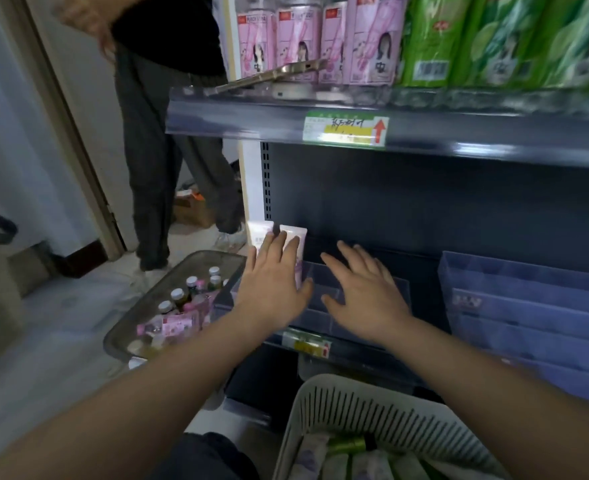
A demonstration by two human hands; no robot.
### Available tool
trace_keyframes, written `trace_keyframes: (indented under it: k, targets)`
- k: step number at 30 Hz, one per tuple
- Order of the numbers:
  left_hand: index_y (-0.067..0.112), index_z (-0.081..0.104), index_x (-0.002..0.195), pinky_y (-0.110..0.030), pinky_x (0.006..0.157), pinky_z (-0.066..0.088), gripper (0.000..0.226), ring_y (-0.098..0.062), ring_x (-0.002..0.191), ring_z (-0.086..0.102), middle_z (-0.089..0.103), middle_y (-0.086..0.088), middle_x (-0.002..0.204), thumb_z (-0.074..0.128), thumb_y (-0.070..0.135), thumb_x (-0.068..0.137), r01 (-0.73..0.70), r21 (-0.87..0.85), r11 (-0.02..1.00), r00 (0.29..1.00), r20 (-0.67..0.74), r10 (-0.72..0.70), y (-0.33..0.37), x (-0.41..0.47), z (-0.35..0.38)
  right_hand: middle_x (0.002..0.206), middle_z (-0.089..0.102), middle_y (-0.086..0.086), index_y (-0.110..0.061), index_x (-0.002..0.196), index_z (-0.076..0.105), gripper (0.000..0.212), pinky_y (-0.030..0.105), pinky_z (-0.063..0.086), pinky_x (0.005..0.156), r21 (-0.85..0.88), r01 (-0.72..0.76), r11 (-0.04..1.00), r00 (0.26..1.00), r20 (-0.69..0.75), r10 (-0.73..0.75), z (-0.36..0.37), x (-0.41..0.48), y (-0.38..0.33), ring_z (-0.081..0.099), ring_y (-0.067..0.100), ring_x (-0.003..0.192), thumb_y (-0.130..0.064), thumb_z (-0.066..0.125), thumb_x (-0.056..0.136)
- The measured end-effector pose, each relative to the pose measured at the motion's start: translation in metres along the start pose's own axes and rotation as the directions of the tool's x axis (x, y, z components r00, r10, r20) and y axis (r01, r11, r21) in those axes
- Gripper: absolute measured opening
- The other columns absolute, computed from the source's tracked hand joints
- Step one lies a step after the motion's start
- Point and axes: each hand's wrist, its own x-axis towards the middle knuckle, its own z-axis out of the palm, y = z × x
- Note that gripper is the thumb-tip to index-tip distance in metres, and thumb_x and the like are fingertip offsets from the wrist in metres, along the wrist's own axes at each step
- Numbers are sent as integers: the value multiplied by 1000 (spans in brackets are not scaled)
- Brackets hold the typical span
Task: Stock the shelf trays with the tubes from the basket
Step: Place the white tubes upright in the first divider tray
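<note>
Two white tubes (pixel 294 237) stand upright at the lower shelf's (pixel 355 355) left rear, in a clear tray (pixel 312 320). Left hand (pixel 272 282): fingers straight, fingertips at the tubes, gripping nothing. Right hand (pixel 362 289): spread over the tray, empty. White slotted basket (pixel 372 410) holds more tubes (pixel 338 462), count unclear. Grey floor bin (pixel 168 282): capped bottles (pixel 191 282). Tiled floor (pixel 61 323).

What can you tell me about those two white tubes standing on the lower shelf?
The two tubes are white and plastic-looking, with faint lilac print. They stand upright side by side, flat crimped ends up, at the shelf's far left, seemingly in a clear tray. The left hand's straight fingers cover their lower parts and seem to touch the right one.
</note>
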Motion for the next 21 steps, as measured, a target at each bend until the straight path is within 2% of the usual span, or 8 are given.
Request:
trace_keyframes:
  k: [7,11,17,21]
  targets:
    - [10,17,149,-42,118,12,75,-27,145,12,16,-12,156,50,41,90,-36,-60,998,995,86,41,32,-54,23,160,-5,-2,-30,150,10,70,40,1,119,44,-42,998,998,49,40,11,-70,16,-6,19,147,-46,47,92]
    - [5,24,145,-37,117,18,71,-28,141,21,24,-15,152,53,38,89,-56,-106,993,991,117,68,47,-82,42,160,0,0,-30,150,12,71,40,7,118,55,-76,996,994,82,72,29,-107,26,-2,21,147,-45,49,91]
    - [8,26,145,-32,115,24,68,-23,139,23,27,-9,150,55,34,89,-1,-192,981,965,257,52,55,-113,81,158,12,5,-21,149,19,70,35,15,118,82,-103,991,982,166,88,64,-147,41,12,23,145,-41,51,91]
    - [10,39,134,-41,104,40,55,-27,126,39,43,-10,133,57,31,87,48,-179,983,930,367,21,53,-125,106,151,28,6,-16,146,27,65,31,26,113,130,-165,978,964,232,131,85,-163,48,29,23,137,-36,54,90]
